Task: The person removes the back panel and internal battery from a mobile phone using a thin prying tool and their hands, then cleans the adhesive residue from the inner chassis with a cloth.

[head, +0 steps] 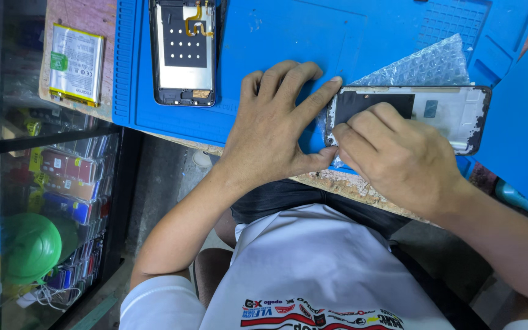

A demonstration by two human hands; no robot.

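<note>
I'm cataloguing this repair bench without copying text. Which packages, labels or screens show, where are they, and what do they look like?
Phone frame: under both hands, right; flat, white and black.
Opened phone: top centre of the blue mat; silver, dark-rimmed.
Battery: top left; white label, green patch, yellow edge.
Bubble wrap: behind the frame; clear.
Small packets: glass case, left; multicoloured.

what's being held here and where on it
Both hands grip a phone frame at its near end: the left hand pinches that end, and the right hand presses on top.
</note>
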